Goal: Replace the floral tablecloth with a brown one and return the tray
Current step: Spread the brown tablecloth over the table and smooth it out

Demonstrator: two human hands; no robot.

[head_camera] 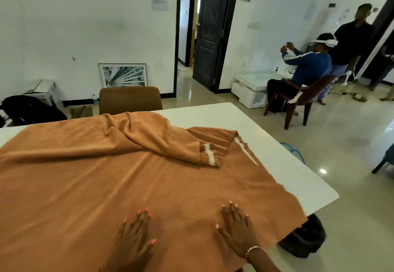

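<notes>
**Head view: both palms flat on the brown cloth at the table's near edge**

The brown tablecloth (85, 175) covers the left and middle of the white table (287, 171), running off the left edge of the view and hanging over the near edge. The table's right edge and far right corner are bare.

The left hand (134, 237) lies palm down on the cloth by the near edge. Its fingers (141, 218) are straight and close together, with the thumb stretched out to the right; it grips nothing.

Toward the far edge the cloth is bunched in a ridge, and a flap with a white stripe (210, 157) is folded back onto it (the stripe faces up).

The right hand (236, 229), with a bracelet (252, 250) at the wrist, also rests flat on the cloth, nearer the near right corner. Its fingers (232, 212) are straight and slightly spread, holding nothing.

A brown chair (130, 100) stands at the far edge, and a dark bag (304, 239) sits on the floor below the near right corner.
</notes>
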